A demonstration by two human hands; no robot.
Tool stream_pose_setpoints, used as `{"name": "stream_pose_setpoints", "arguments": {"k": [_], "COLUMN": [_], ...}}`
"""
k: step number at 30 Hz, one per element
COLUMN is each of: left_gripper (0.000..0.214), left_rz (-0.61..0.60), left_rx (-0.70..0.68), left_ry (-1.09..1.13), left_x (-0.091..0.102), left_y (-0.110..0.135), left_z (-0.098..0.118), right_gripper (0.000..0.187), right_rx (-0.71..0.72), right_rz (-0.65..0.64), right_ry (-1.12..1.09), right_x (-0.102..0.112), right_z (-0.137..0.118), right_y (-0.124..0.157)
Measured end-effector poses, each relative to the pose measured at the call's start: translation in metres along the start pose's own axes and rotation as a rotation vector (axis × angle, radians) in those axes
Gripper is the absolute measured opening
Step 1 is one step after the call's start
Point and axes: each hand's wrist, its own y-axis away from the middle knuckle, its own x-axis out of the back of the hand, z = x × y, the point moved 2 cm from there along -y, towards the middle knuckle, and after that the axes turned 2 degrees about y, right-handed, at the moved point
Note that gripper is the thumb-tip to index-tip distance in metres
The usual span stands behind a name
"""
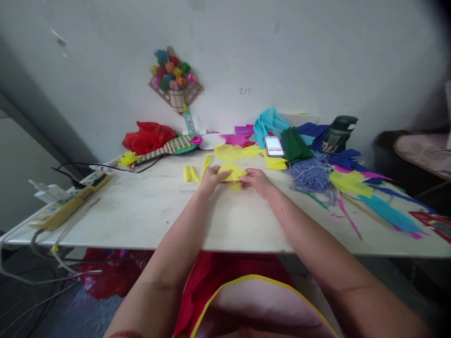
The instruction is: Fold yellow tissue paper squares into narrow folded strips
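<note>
A piece of yellow crepe paper (231, 172) is stretched between my two hands above the white table. My left hand (211, 179) pinches its left side, with the thumb on top. On the right, my right hand (258, 181) grips the other edge between thumb and fingers. A bit of yellow hangs below the sheet. Just left of my left hand lie folded yellow paper strips (190, 174). Behind the hands are flat yellow paper sheets (229, 151).
A power strip (70, 202) with cords lies along the left edge. A paper-decorated pipa shape (169, 149) and red bag (148, 136) sit at the back. Right are a phone (274, 146), purple yarn (310, 173), dark bottle (340, 134) and coloured paper scraps (391, 213).
</note>
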Motion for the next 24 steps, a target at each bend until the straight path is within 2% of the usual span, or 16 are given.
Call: {"name": "stream_pose_setpoints", "arguments": {"k": [10, 16, 24], "left_gripper": [0.035, 0.036, 0.037], "left_rz": [0.016, 0.053, 0.019], "left_rx": [0.001, -0.021, 0.004], "left_ry": [-0.100, -0.144, -0.124], "left_x": [-0.0020, 0.0014, -0.0023], "left_y": [0.0003, -0.0038, -0.0004], "left_z": [0.0017, -0.0031, 0.0006], "right_gripper": [0.021, 0.029, 0.027], "right_rx": [-0.021, -0.021, -0.056], "right_rz": [0.000, -0.069, 0.055], "right_ry": [-0.075, -0.118, 0.108], "right_x": [-0.0010, 0.0020, 0.0022], "right_z": [-0.0049, -0.0077, -0.0003], "right_y": [0.0021, 0.0022, 0.0001]}}
